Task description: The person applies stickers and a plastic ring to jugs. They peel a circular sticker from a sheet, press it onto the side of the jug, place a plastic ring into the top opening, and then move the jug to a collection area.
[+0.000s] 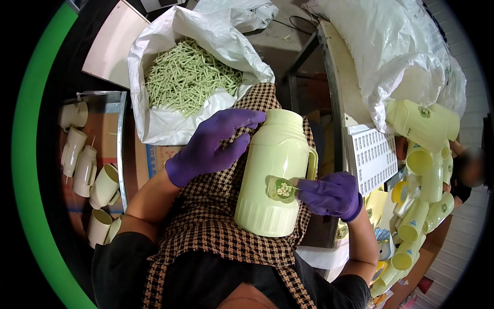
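Note:
A pale yellow-green plastic jug body (pixel 270 175) with a side handle rests upright on my lap, over a checked apron. My left hand (pixel 213 147), in a purple glove, grips its upper part near the neck. My right hand (pixel 329 194), also gloved in purple, pinches a small round green sticker (pixel 282 189) with a white flower picture against the jug's front.
A white sack (pixel 190 77) of thin green sticks lies open ahead. More jug bodies (pixel 85 170) stand in a box at my left. A heap of the same jugs (pixel 424 175) lies at my right under a large plastic bag (pixel 391 46). A printed sheet (pixel 373 154) sits beside them.

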Demonstrator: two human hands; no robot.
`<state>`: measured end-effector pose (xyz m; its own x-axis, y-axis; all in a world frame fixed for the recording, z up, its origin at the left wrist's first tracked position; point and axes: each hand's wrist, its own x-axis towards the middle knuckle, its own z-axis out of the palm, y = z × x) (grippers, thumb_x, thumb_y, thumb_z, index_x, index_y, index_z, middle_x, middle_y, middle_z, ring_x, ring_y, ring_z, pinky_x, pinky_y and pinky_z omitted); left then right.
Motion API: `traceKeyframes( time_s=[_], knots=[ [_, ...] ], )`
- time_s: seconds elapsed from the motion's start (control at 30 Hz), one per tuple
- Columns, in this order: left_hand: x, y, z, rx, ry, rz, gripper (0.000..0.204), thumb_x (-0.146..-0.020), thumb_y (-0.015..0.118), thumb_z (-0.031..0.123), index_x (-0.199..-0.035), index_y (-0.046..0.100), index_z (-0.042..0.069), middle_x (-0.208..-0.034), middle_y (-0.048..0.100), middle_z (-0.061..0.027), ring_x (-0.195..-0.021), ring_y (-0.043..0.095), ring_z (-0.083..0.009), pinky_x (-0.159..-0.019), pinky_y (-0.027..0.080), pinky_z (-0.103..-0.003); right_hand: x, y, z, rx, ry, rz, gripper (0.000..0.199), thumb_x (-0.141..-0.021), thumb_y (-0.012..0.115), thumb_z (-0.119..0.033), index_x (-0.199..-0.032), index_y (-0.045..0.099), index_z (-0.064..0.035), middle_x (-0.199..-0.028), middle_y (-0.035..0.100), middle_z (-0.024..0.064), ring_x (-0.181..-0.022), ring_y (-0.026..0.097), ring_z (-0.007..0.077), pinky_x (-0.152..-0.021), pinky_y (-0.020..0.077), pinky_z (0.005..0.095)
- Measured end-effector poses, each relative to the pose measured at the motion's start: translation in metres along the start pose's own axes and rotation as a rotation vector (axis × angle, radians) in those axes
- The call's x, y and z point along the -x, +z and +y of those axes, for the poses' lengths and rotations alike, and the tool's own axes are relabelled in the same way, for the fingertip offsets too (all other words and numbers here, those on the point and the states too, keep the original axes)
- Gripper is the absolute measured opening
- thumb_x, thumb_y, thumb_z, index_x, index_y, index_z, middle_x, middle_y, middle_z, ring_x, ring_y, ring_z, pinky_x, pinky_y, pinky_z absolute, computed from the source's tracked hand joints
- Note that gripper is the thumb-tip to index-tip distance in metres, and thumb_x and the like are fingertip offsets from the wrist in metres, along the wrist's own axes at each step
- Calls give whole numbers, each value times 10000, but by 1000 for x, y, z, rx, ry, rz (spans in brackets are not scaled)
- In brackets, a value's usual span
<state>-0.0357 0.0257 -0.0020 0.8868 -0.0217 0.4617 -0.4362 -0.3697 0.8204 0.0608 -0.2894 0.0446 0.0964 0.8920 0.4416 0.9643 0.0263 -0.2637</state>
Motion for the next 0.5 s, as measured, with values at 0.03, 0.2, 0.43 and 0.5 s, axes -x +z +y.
traceKeyframes(
  time_s=[0.03, 0.2, 0.43, 0.5],
  knots=[
    [-2, -1, 2, -53, 59, -11, 452, -860, 591, -76, -1310, 593, -36, -1274, 675, -172, -1138, 676, -292, -999, 534, -402, 1, 1, 0, 16, -1, 10, 370, -760, 798, -164, -1109, 760, -280, -1217, 751, -84, -542, 533, 94, -468, 444, 233],
    [-9, -4, 19, -166, 196, -39, 482, -783, 611, -100, -1255, 633, -8, -1264, 677, -151, -1156, 646, -333, -1019, 506, -430, 4, -2, -2, 32, 12, -3, 345, -785, 791, -175, -1109, 750, -288, -1222, 749, -88, -526, 510, 88, -453, 417, 230],
    [-11, 0, 41, -169, 281, -151, 398, -808, 676, 61, -1201, 726, 100, -1311, 635, -145, -1235, 547, -374, -1088, 408, -542, 9, -2, 1, 15, 4, -64, 404, -781, 795, -200, -1172, 740, -282, -1288, 714, -61, -562, 524, 96, -484, 433, 241],
    [-9, 4, 51, -215, 320, -252, 374, -852, 713, 205, -1223, 747, 179, -1390, 599, -152, -1318, 479, -395, -1151, 311, -598, 10, -3, 1, 32, 11, -95, 425, -774, 797, -204, -1188, 739, -276, -1326, 692, -39, -574, 528, 104, -496, 441, 245]
  ],
)
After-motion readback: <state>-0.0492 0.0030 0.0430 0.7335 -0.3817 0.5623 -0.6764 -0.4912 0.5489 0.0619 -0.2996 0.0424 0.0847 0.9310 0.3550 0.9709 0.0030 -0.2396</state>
